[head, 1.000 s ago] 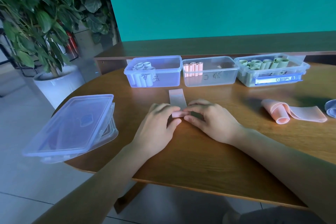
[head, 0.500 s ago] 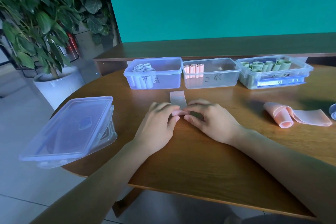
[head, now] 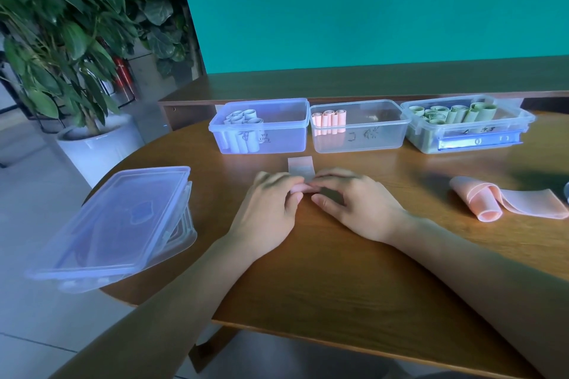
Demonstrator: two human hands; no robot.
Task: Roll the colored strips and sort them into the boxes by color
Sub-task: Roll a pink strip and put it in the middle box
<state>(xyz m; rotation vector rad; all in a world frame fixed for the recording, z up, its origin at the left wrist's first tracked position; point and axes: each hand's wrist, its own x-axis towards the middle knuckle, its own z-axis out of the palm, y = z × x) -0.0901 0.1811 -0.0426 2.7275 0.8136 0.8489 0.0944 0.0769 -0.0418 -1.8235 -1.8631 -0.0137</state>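
A pink strip lies flat on the wooden table, its near end rolled up under my fingers. My left hand and my right hand pinch that rolled end from either side. Behind it stand three clear boxes: the left box holds pale blue rolls, the middle box holds pink rolls, the right box holds green rolls. Loose pink strips lie at the right, partly curled.
A stack of clear lids overhangs the table's left edge. A potted plant in a white pot stands on the floor at left. A bluish strip end shows at the right border. A low wooden shelf runs behind the boxes.
The flat part of the pink strip has grown shorter as the roll under my fingers moved toward the boxes. Both hands stayed in place.
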